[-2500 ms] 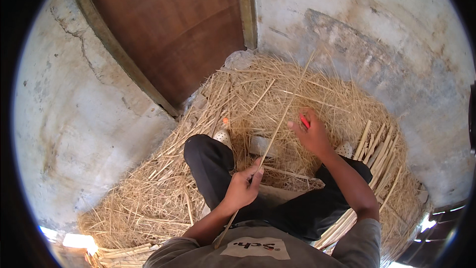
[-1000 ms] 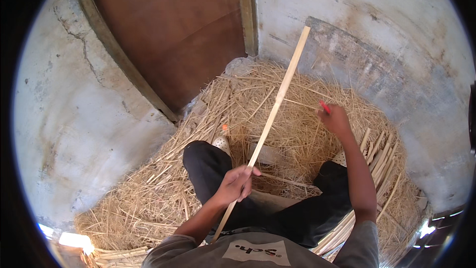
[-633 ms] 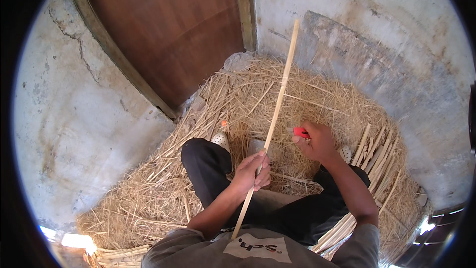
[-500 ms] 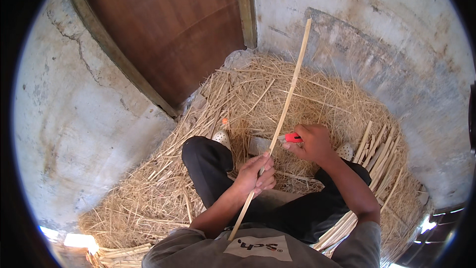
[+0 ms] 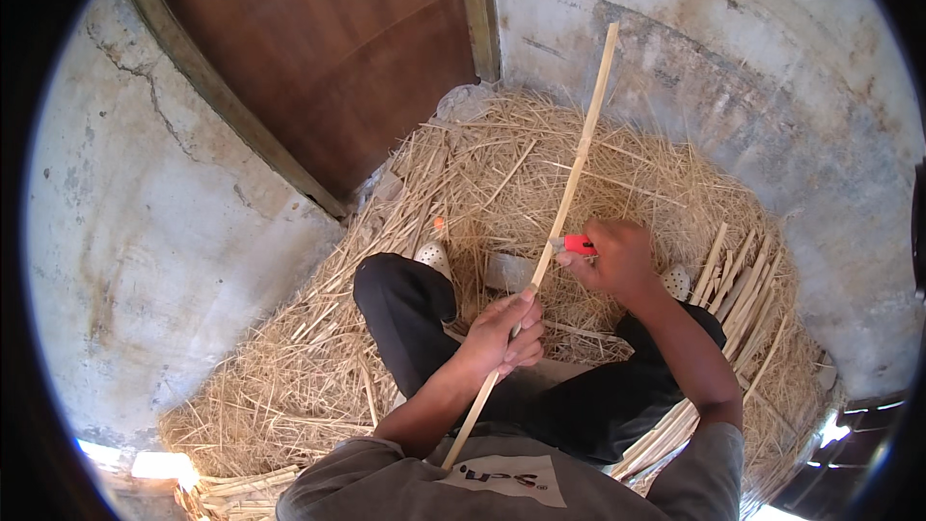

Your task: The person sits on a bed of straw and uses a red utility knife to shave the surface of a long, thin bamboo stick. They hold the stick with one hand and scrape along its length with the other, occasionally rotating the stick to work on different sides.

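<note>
A long, pale bamboo strip (image 5: 585, 145) slants up and away from my body, its lower end near my shirt. My left hand (image 5: 503, 333) is wrapped around its lower part, thumb pressed along it. My right hand (image 5: 615, 256) grips a red-handled knife (image 5: 580, 244). The short grey blade touches or nearly touches the strip's right side, a little above my left hand; the exact contact is too small to make out.
Shavings and thin strips (image 5: 318, 367) cover the floor around my crossed legs. A bundle of split strips (image 5: 743, 294) lies at my right. A flat block (image 5: 508, 272) sits between my feet. Ahead are a brown door (image 5: 328, 58) and a stained wall (image 5: 714, 58).
My right hand and the knife have moved slightly up and away along the strip. The strip and my left hand have shifted a little to the right.
</note>
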A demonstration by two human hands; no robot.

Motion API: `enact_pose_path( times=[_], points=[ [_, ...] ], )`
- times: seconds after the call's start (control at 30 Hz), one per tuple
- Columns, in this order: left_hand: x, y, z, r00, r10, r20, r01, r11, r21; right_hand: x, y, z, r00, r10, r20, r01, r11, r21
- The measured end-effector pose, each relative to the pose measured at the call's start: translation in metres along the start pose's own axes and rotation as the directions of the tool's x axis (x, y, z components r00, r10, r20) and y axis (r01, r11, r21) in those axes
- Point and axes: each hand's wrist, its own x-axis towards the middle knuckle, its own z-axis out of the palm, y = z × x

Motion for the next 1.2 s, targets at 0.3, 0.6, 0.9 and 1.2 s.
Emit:
enact_pose_path(
  times=[0.3, 0.6, 0.9, 1.2],
  points=[
    [-0.001, -0.007, 0.004, 0.999, -0.034, -0.019, 0.034, 0.999, 0.018, 0.007, 0.026, 0.010, 0.989, -0.107, -0.107, 0.092, 0.987, -0.129],
    [0.003, -0.018, 0.001, 0.996, -0.074, -0.041, 0.076, 0.997, 0.032, 0.020, 0.085, 0.021, 0.991, 0.125, -0.036, -0.130, 0.945, -0.301],
    [0.003, -0.011, -0.020, 0.998, -0.066, 0.025, 0.066, 0.998, -0.001, 0.012, 0.081, 0.030, 0.747, 0.378, 0.547, -0.651, 0.583, 0.485],
    [0.009, 0.004, -0.023, 0.999, 0.038, -0.016, -0.031, 0.943, 0.331, 0.007, 0.046, 0.010, 0.499, 0.240, 0.832, -0.846, -0.071, 0.528]
  ],
)
